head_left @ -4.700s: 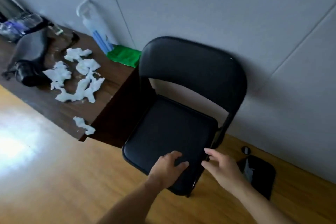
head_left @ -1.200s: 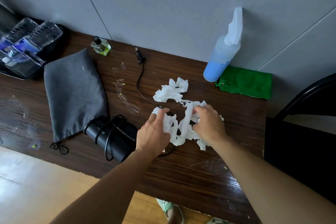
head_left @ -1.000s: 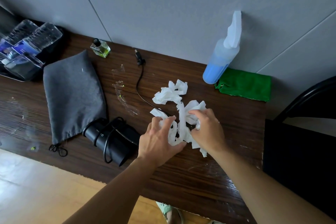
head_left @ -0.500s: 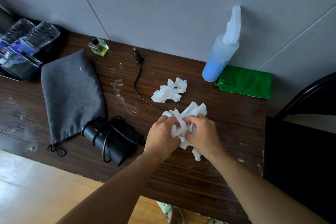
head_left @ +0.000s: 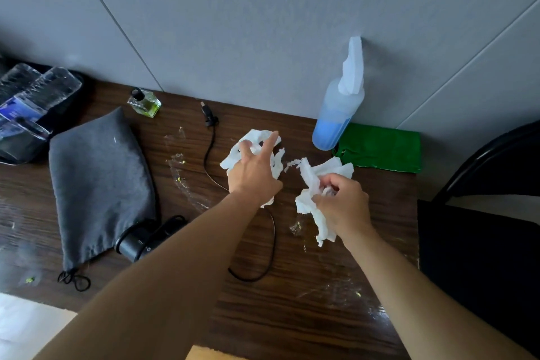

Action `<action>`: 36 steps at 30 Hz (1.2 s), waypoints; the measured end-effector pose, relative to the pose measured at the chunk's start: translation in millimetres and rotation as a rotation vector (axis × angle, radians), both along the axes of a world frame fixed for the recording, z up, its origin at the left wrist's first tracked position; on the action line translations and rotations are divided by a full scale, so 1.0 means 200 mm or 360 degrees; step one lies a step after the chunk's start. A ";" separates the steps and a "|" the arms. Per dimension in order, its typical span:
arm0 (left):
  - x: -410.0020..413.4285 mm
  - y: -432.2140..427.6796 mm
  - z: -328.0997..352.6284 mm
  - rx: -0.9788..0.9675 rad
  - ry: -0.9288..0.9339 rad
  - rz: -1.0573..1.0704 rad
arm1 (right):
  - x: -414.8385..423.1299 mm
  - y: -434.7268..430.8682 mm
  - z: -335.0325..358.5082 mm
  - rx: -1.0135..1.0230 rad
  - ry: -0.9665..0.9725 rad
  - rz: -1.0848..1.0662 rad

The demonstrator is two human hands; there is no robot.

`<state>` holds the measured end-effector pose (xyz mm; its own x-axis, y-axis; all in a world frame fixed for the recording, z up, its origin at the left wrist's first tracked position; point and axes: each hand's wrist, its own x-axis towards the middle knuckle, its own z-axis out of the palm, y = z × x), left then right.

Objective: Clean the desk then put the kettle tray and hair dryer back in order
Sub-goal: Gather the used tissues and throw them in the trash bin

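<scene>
Left hand (head_left: pixel 253 175): fingers spread, pressing onto a crumpled white tissue (head_left: pixel 257 140) on the brown worktop (head_left: pixel 292 301). Right hand (head_left: pixel 342 207): fingers curled tight around a second tissue wad (head_left: pixel 318 184), spray bottle (head_left: pixel 339 114) and green cloth (head_left: pixel 380 146) just beyond its fingertips. Hair dryer (head_left: pixel 140 240): black, lying left of the left fingers, half under a grey pouch (head_left: pixel 99 178), cord (head_left: pixel 263 242) looping beneath the left forearm.
</scene>
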<state>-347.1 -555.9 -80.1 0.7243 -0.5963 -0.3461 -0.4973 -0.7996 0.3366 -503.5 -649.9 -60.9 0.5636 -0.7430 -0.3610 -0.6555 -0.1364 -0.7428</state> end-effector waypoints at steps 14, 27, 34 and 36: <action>0.07 0.01 0.05 -0.0357 0.0211 0.0432 | -0.30 -0.07 -0.01 0.0132 0.0066 -0.0314; -0.41 -0.07 0.28 -0.0526 0.0487 0.0133 | -0.54 -0.12 0.18 0.0202 -0.0126 -0.0434; -0.85 -0.27 0.31 -0.0539 0.0519 -0.0062 | -0.89 -0.21 0.22 0.0246 -0.0182 -0.0490; -0.98 -0.32 0.33 -0.0557 0.0535 -0.0087 | -1.03 -0.25 0.22 0.0270 -0.0197 -0.0479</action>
<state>-543.5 -620.4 -14.8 0.5711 -0.7527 -0.3275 -0.3535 -0.5856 0.7295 -708.9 -699.9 -16.0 0.3758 -0.8177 -0.4362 -0.5513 0.1811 -0.8144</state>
